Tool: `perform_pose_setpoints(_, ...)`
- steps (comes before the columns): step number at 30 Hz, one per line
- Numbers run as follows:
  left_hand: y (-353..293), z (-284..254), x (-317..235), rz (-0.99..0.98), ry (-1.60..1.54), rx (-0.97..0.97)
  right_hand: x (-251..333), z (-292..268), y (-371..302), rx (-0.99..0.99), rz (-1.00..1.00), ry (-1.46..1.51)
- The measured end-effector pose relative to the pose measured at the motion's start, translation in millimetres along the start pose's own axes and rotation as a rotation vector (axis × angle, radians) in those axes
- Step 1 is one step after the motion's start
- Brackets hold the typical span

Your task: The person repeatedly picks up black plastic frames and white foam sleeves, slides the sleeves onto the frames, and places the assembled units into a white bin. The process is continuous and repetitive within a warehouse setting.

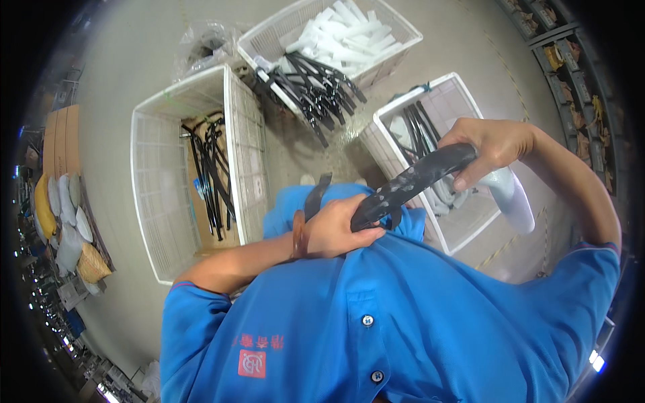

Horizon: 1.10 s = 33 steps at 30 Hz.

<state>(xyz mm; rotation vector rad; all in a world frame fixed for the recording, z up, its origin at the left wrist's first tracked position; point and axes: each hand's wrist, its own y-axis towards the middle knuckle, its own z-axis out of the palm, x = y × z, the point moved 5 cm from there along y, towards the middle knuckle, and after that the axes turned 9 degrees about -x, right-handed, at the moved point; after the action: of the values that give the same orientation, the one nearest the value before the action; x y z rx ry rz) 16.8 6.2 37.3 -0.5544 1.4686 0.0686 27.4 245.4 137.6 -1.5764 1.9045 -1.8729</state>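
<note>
Our left hand [329, 232] and right hand [494, 149] grip a black bar [413, 185]; red characters [261, 341] and emblem [252, 363] mark our shirt [443, 309].

Black bar [413, 185] held between left hand [332, 228] and right hand [494, 146], semi-glossy and mottled by pale patches, black strips [322, 91] seen as glossy beyond them, latticed plastic crate [248, 168] placed leftward, matt cloth shirt [437, 302] worn below.
</note>
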Motion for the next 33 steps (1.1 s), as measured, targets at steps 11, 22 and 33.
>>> perform_pose_setpoints(11, 4, -7, 18, -0.148, -0.248, 0.001, 47, 42, 37, -0.685, -0.765, -1.143)
perform_pose_setpoints(22, 2, 11, 17, -0.119, 0.005, 0.044, 27, 73, 60, 0.367, 0.032, -0.622)
perform_pose_setpoints(33, 9, -56, 20, -0.297, -0.522, -0.167, 62, -1, 25, -0.944, -0.731, -1.021)
